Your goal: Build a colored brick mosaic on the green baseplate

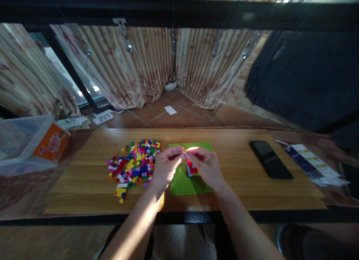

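My left hand [167, 165] and my right hand [206, 165] meet above the green baseplate [182, 187], fingertips pinched together. Between them shows a tiny bit of toy brick [184, 154], purplish with some yellow; its shape is mostly hidden by the fingers. Below and partly behind my right hand, a low build of red bricks [190, 166] with a paler edge sits on the baseplate. To the left of my left hand a loose pile of toy bricks [137, 163] in many colours spreads over the wooden table [92, 170].
A black phone [270, 159] lies at the table's right. Beyond that edge is a purple and white printed packet [314, 164]. A clear plastic bin [22, 144] with an orange label stands off the left side. Curtains [146, 65] hang behind.
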The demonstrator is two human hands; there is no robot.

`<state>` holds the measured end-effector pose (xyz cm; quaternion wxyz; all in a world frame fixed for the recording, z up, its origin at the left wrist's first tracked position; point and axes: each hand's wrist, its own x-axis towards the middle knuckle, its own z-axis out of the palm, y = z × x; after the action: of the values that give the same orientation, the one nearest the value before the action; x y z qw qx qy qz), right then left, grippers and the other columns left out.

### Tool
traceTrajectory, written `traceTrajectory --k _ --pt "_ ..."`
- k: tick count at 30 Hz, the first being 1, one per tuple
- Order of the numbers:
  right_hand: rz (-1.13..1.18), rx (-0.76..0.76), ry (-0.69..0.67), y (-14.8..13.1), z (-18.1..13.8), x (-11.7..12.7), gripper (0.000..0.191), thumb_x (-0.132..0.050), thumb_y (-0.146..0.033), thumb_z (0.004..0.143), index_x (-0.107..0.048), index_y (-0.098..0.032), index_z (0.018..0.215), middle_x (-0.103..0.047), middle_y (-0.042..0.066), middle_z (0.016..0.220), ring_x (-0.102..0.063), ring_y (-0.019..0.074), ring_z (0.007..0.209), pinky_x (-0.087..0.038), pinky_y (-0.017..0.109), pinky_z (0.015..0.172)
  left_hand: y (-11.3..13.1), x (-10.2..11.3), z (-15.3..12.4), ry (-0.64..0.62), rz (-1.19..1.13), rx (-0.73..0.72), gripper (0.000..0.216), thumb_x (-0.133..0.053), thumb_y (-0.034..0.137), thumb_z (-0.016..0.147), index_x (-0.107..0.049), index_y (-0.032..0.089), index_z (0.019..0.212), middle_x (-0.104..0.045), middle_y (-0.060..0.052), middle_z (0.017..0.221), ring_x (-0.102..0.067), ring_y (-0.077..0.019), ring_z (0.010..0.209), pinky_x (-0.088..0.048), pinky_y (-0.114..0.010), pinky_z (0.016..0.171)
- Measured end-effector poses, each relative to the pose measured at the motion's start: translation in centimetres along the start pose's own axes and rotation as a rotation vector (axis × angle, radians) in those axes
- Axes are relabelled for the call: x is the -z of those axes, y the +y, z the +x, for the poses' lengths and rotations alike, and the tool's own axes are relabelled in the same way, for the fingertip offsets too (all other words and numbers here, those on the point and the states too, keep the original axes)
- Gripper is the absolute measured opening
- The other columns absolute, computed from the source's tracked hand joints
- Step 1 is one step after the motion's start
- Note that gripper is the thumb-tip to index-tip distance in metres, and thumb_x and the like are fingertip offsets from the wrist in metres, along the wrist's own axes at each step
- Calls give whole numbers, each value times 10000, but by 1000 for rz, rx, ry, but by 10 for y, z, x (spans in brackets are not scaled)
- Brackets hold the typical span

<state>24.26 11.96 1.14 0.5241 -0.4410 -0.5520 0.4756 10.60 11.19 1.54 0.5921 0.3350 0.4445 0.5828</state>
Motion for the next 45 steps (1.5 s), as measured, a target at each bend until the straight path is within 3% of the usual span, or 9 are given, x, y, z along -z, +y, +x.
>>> traceTrajectory --k 7,13,16,20,25,28,34,41,45 --pt "177 -55 -39 -7 -1 -9 132 -753 -336 712 -741 -209 745 -656 -16 618 -541 99 537 -433 226 509 18 17 -4 -79 -19 -6 252 -815 178 602 -751 153 844 -712 -23 770 -615 -104 685 -489 -239 681" --pt "-403 230 -115 7 -15 -45 152 -588 -239 858 -734 -208 828 -693 39 741 -605 150 673 -483 282 640 45 59 5 201 -63 -132 294 -844 197 552 -734 162 822 -687 18 743 -603 -67 658 -474 -190 654" --pt "-640 358 -143 19 -21 -64 194 -524 -174 887 -715 -180 854 -675 64 775 -603 159 689 -472 276 654 50 70 5 251 -42 -152 306 -845 203 550 -728 166 831 -680 26 739 -609 -69 673 -474 -192 665" --pt "-818 276 -167 28 -20 -79 207 -507 -123 867 -703 -177 825 -652 56 750 -598 156 643 -446 245 594 47 69 1 218 18 -112 287 -832 201 575 -734 157 842 -693 4 777 -611 -83 687 -477 -214 669" --pt "-819 191 -208 27 -18 -86 237 -513 -103 838 -701 -182 959 -708 75 906 -660 179 752 -499 258 679 41 65 0 191 16 -60 250 -807 199 604 -744 149 841 -709 -24 829 -627 -107 742 -498 -255 745" --pt "-730 178 -187 23 -18 -85 272 -522 -114 835 -682 -176 1046 -724 81 924 -677 194 778 -524 288 711 37 63 2 178 33 -32 230 -795 194 610 -743 139 827 -712 -31 817 -631 -112 747 -496 -252 744" --pt "-402 283 27 12 -12 -66 245 -546 -253 896 -652 -179 1105 -714 88 951 -674 186 839 -537 326 781 34 55 2 157 12 9 279 -809 164 603 -725 141 868 -691 -13 794 -626 -101 716 -496 -235 702" --pt "-319 252 -114 -3 -7 -39 197 -571 -301 904 -703 -234 1034 -715 47 938 -656 179 871 -515 343 806 33 39 -6 -73 -47 137 354 -811 175 647 -706 152 984 -705 -40 908 -658 -120 783 -517 -247 740" --pt "-276 208 -17 -2 1 -7 203 -596 -336 881 -720 -225 998 -714 40 919 -647 169 829 -518 314 746 26 29 -4 -78 82 149 317 -774 202 699 -699 150 1003 -707 -53 881 -661 -126 731 -517 -262 709"
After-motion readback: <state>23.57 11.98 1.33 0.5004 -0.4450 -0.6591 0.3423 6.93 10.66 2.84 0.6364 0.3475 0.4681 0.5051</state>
